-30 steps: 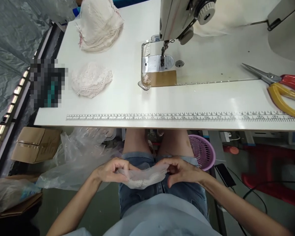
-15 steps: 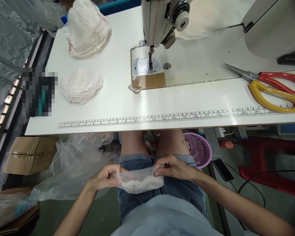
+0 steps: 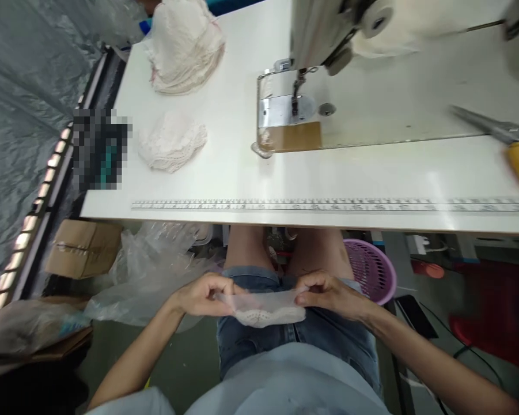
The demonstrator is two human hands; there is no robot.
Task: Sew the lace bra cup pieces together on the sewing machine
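The sheer, lace-edged fabric [image 3: 271, 314] is above the lap [image 3: 244, 349], apart from the counter [image 3: 371, 181]. The left hand [image 3: 207, 295] pinches one end, the right hand [image 3: 330, 295] the other. Pulling too strongly might tear it; one loose pinch might let it slip down.

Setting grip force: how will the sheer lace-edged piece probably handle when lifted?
Likely floppy: the lace-edged piece has a wavy lower edge hanging between left hand and right hand. Probably very light, since its upper part looks thin and see-through. The white edge may droop first; it looks denser.
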